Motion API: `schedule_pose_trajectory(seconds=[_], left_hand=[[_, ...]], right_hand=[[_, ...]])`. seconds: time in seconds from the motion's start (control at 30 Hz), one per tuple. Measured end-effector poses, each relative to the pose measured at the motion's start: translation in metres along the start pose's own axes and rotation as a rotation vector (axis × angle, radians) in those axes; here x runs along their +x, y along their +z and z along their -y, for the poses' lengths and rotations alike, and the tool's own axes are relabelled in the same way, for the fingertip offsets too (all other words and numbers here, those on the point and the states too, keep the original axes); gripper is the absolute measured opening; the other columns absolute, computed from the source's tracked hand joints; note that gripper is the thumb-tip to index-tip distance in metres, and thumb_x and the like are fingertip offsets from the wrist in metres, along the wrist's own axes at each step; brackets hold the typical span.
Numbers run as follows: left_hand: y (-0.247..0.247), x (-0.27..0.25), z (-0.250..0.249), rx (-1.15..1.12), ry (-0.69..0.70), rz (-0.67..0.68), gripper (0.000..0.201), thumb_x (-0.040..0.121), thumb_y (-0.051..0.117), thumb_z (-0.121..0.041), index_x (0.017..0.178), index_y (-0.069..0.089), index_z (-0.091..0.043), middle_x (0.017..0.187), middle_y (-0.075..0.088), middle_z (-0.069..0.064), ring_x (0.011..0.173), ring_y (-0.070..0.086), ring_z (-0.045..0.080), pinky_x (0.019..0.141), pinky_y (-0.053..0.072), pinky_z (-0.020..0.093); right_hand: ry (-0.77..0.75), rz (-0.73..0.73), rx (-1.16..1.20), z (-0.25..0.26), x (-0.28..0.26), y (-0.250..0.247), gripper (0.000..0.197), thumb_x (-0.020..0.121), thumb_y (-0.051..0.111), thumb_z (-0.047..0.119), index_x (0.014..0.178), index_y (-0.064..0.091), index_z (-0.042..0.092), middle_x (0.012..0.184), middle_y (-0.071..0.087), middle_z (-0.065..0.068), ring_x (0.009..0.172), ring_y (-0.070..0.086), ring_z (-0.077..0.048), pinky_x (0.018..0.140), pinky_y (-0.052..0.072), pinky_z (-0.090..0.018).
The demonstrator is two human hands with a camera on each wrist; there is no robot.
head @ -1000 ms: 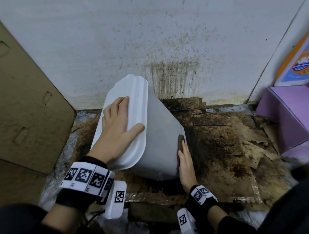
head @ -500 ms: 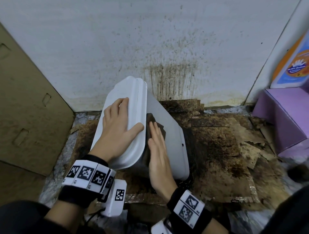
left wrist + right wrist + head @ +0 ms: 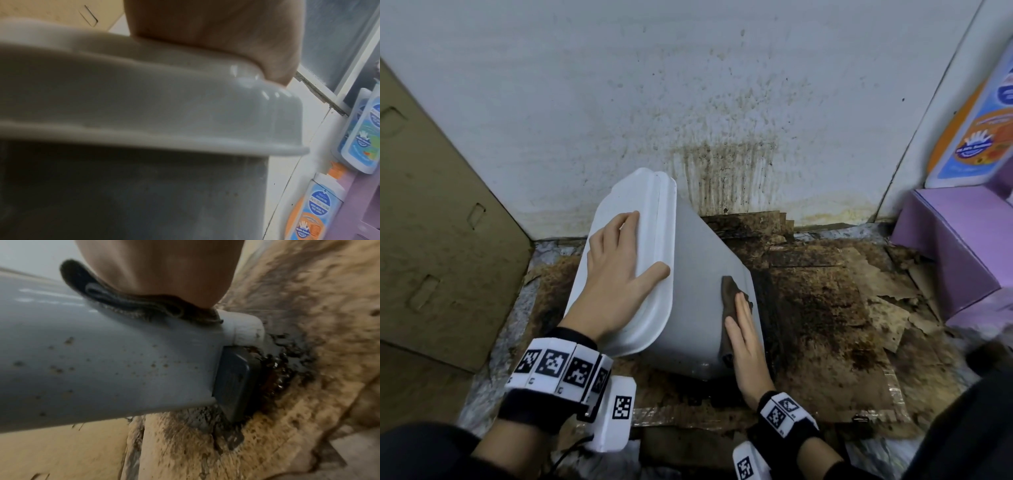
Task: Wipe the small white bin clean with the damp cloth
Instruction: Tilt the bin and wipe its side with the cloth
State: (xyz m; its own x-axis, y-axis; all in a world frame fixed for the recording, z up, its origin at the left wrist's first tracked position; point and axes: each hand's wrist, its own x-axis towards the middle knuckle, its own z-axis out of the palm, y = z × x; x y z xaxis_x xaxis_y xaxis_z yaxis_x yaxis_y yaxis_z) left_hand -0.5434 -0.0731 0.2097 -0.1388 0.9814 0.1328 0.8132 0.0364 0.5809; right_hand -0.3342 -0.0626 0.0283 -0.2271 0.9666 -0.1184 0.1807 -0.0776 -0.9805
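The small white bin [image 3: 698,291] is tipped toward the left, its lid [image 3: 654,246] facing me and its base toward the right. My left hand [image 3: 619,267] lies flat and spread on the lid, thumb along its right edge. My right hand [image 3: 746,339] presses a dark brown cloth [image 3: 729,294] with straight fingers against the bin's side near the base. In the right wrist view the folded cloth [image 3: 127,305] sits under my palm, and the bin wall [image 3: 102,361] below it carries brown specks. The left wrist view shows the lid rim [image 3: 144,113] up close.
The bin rests on soaked, dirt-stained cardboard [image 3: 825,308] on the floor. A stained white wall [image 3: 722,137] stands behind. A brown cardboard panel [image 3: 431,222] leans at the left. A purple box [image 3: 955,246] and soap refill pouches [image 3: 976,137] are at the right.
My right hand slid the cloth from the bin's upper side beside the lid back down toward the base. The left hand stayed flat on the lid.
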Motion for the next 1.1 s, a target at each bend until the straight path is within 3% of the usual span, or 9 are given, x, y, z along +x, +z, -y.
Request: schedule_pose_trajectory(seconds=[0.07,0.2,0.33,0.43,0.5,0.6,0.77,0.9,1.1], left_hand=[[0.0,0.0,-0.001,0.008,0.01,-0.001,0.098,0.078,0.038,-0.068,0.16,0.015,-0.019,0.161,0.016,-0.006,0.146,0.007,0.014,0.121,0.012,0.043],[0.002,0.001,-0.003,0.039,0.018,0.01,0.097,0.079,0.036,-0.068,0.16,0.014,-0.019,0.161,0.015,-0.006,0.146,0.008,0.016,0.121,0.014,0.045],[0.002,0.002,-0.006,0.039,0.022,0.015,0.094,0.081,0.033,-0.069,0.159,0.013,-0.021,0.16,0.014,-0.007,0.146,0.007,0.015,0.122,0.015,0.046],[0.002,0.002,-0.008,0.023,0.02,0.012,0.088,0.084,0.029,-0.068,0.158,0.015,-0.022,0.16,0.015,-0.009,0.145,0.007,0.012,0.122,0.016,0.045],[0.003,0.001,-0.009,0.013,0.016,0.013,0.086,0.086,0.027,-0.066,0.158,0.015,-0.022,0.159,0.015,-0.011,0.145,0.007,0.011,0.121,0.016,0.043],[0.003,0.0,-0.011,0.004,0.008,0.015,0.085,0.087,0.023,-0.065,0.159,0.014,-0.022,0.16,0.014,-0.012,0.145,0.007,0.01,0.122,0.017,0.043],[0.003,0.001,-0.011,-0.002,-0.009,0.014,0.083,0.088,0.017,-0.065,0.159,0.013,-0.024,0.159,0.014,-0.013,0.143,0.007,0.006,0.122,0.017,0.043],[0.003,0.001,-0.01,-0.007,-0.005,0.025,0.082,0.089,0.016,-0.066,0.16,0.014,-0.025,0.159,0.013,-0.015,0.144,0.006,0.006,0.122,0.018,0.043],[0.0,0.0,-0.007,-0.023,-0.012,0.032,0.082,0.089,0.017,-0.067,0.16,0.013,-0.026,0.159,0.01,-0.018,0.145,0.004,0.006,0.122,0.019,0.046]], right_hand=[[0.026,-0.021,0.029,0.002,0.001,-0.001,0.053,0.113,0.039,0.029,0.162,0.019,0.033,0.17,0.012,0.019,0.154,0.01,0.01,0.132,0.007,-0.034],[0.067,-0.146,0.076,0.009,-0.001,0.006,0.052,0.112,0.04,0.031,0.163,0.03,0.028,0.169,0.029,0.011,0.155,0.025,-0.006,0.131,0.018,-0.038],[0.052,-0.201,0.123,0.031,-0.004,0.012,0.046,0.112,0.038,0.035,0.158,0.04,0.032,0.151,0.053,0.014,0.138,0.047,-0.002,0.123,0.036,-0.04],[-0.007,-0.149,0.247,0.07,-0.005,0.019,0.04,0.112,0.039,0.037,0.151,0.05,0.032,0.14,0.062,0.015,0.131,0.055,-0.003,0.118,0.043,-0.04],[-0.048,-0.075,0.367,0.101,-0.003,0.022,0.039,0.113,0.039,0.036,0.15,0.051,0.033,0.142,0.063,0.014,0.134,0.056,-0.006,0.119,0.042,-0.04],[-0.096,0.081,0.427,0.133,0.006,0.025,0.043,0.112,0.038,0.041,0.155,0.045,0.037,0.151,0.056,0.016,0.142,0.05,-0.005,0.123,0.036,-0.04],[-0.125,0.256,0.116,0.144,0.028,0.025,0.064,0.104,0.034,0.062,0.163,0.013,0.049,0.169,0.022,0.023,0.156,0.021,0.001,0.13,0.019,-0.041],[-0.062,0.32,0.035,0.16,0.057,0.017,0.063,0.11,0.031,0.053,0.165,0.004,0.041,0.172,0.016,0.017,0.156,0.023,-0.007,0.13,0.021,-0.04],[-0.076,0.4,-0.048,0.167,0.125,0.017,0.07,0.107,0.03,0.058,0.165,-0.003,0.038,0.174,-0.002,0.017,0.16,0.002,-0.004,0.132,0.01,-0.044]])
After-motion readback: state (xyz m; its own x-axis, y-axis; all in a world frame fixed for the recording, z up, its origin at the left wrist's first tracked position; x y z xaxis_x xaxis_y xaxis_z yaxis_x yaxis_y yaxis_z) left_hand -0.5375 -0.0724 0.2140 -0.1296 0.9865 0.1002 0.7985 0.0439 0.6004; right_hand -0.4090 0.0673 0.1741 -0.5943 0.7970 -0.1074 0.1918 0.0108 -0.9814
